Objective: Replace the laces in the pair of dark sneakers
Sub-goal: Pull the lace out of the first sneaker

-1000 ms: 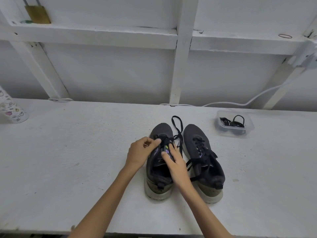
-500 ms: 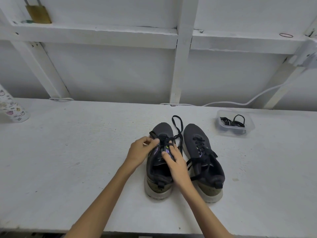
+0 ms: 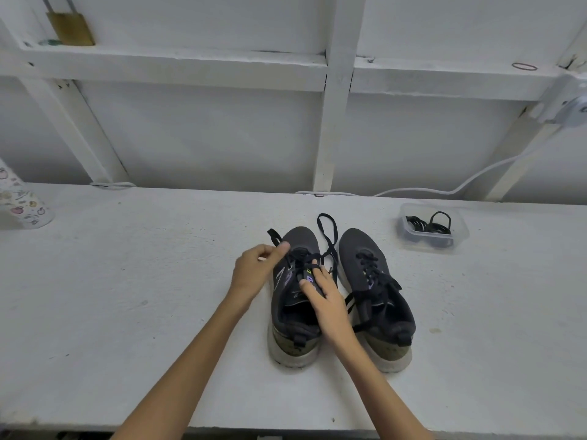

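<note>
White bench (image 3: 127,296), left sneaker (image 3: 301,240): L hand (image 3: 254,268) pinch on lace (image 3: 324,230), R hand (image 3: 327,300) flat on tongue (image 3: 294,294)

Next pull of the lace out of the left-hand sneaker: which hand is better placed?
Left, probably. The left hand pinches the lace beside the sneaker near its toe; the right hand lies with straight fingers on the tongue, apparently holding it down.

The left sneaker (image 3: 301,241) and right sneaker (image 3: 357,244) are charcoal, nearly black, with olive heel patches and off-white soles. Their laces (image 3: 368,263) are black. The left tongue carries small purple and yellow-green marks (perhaps a logo, too blurred to read). The table (image 3: 127,296) is white, the padlock (image 3: 70,28) brass-yellow, and the bottle (image 3: 22,201) pale with pink prints.
</note>
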Motion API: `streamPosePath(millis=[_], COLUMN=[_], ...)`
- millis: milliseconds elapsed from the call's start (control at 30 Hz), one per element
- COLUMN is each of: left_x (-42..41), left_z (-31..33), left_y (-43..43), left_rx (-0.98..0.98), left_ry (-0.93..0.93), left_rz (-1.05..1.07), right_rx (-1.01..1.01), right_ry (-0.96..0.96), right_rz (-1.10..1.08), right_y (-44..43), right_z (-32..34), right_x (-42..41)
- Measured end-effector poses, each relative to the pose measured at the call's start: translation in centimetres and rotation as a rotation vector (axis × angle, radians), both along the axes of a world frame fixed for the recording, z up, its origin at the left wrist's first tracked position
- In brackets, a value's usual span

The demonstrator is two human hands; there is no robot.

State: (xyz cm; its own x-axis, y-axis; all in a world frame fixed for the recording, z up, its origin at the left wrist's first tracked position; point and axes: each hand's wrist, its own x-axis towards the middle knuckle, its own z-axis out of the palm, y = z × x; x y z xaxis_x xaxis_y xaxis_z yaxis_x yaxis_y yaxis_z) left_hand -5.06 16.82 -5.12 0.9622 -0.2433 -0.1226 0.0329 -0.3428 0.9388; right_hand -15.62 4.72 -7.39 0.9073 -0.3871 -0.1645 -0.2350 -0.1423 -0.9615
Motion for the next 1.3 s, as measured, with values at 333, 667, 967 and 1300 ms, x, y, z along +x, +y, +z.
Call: streamPosePath(millis=[333,667,967,1300], left_x=[2.2,0.0,1.8,2.3], left_z=[2.2,-1.0,0.9,1.0], left_y=[0.6,0.0,0.6,0.0], left_rx=[-0.17,0.063,-0.096,0.048], left_ry=[-0.09,-0.09,-0.06,-0.215], left_rz=[0.282,-0.008,0.214,0.229], right_rx=[0.019,0.004,0.0,0.008], right_ry=[0.024,0.024,0.039,0.033], right_rz=[-0.006,-0.012,-0.019,0.007], right_y=[-0.2,0.0,0.1,-0.2], right_z=[-0.1,0.0,0.1,0.3], right_x=[-0.2,-0.1,-0.2,-0.3])
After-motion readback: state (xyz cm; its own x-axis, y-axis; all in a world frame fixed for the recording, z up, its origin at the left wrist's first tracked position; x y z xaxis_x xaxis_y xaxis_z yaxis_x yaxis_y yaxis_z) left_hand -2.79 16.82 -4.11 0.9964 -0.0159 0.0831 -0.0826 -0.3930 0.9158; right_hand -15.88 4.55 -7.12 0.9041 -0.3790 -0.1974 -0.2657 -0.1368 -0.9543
